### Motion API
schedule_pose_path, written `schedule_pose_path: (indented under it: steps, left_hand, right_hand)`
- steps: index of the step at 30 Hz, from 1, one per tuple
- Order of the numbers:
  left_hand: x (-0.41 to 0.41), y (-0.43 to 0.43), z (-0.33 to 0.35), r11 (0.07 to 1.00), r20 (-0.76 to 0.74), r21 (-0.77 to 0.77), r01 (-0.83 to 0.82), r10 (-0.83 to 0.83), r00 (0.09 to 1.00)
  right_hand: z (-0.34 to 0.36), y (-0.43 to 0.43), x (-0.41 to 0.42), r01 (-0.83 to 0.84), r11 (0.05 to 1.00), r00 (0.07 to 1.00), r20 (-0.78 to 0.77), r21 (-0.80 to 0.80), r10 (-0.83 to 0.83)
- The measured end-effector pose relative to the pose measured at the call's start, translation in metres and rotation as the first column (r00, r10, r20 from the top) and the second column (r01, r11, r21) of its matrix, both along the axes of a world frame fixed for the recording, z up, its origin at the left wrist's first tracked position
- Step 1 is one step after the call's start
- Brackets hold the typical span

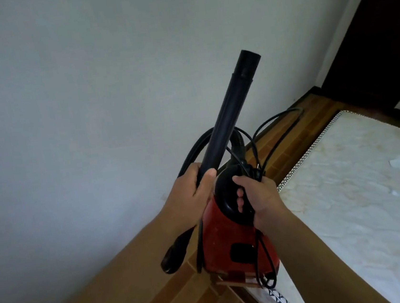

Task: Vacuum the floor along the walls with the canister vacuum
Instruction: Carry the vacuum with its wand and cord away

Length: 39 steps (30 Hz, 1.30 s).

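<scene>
Head: left hand (189, 191) round wand (229, 113)

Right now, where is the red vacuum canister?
Head view, lower centre: the red canister is held by the right hand, which grips its black handle, between the white wall on the left and the mattress on the right.

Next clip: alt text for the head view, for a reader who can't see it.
A person's right hand grips the handle of a red canister vacuum while the left hand holds its black wand angled up toward a white wall. A strip of brick-patterned floor runs between wall and mattress.
</scene>
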<state>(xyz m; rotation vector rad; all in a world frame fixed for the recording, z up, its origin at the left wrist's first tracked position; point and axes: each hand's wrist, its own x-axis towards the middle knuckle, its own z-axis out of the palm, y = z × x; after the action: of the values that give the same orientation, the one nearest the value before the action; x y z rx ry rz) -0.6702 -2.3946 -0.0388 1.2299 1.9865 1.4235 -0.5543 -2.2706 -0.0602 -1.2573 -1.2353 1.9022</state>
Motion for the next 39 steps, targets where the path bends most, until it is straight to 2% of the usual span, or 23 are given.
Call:
schedule_pose_path:
  steps: [11, 15, 20, 26, 29, 39]
  left_hand:
    - [-0.075, 0.085, -0.023, 0.996, 0.161, 0.067, 0.051, -0.062, 0.985]
    - [-0.118, 0.117, -0.026, 0.990, 0.226, 0.082, 0.116, -0.131, 0.965]
    - [-0.180, 0.159, -0.024, 0.963, 0.246, 0.069, 0.262, -0.271, 0.931]
    - [-0.230, 0.207, -0.028, 0.923, 0.163, 0.018, 0.384, -0.382, 0.910]
    - [-0.239, 0.230, -0.026, 0.906, 0.139, 0.029, 0.423, -0.423, 0.896]
    - [-0.236, 0.342, -0.037, 0.877, 0.221, 0.038, 0.479, -0.474, 0.852]
  right_hand:
    - [0.002, 0.056, -0.054, 0.137, 0.991, 0.990, 0.043, 0.000, -0.137]
    - [-0.002, 0.075, -0.092, 0.223, 0.975, 0.972, 0.078, 0.014, -0.223]
    - [0.000, 0.095, -0.148, 0.345, 0.938, 0.937, 0.062, 0.006, -0.345]
    - [0.007, 0.118, -0.189, 0.454, 0.891, 0.891, 0.024, 0.006, -0.454]
    - [0.009, 0.133, -0.198, 0.486, 0.874, 0.874, 0.023, 0.013, -0.486]
    - [-0.010, 0.233, -0.198, 0.538, 0.843, 0.843, 0.025, -0.018, -0.538]
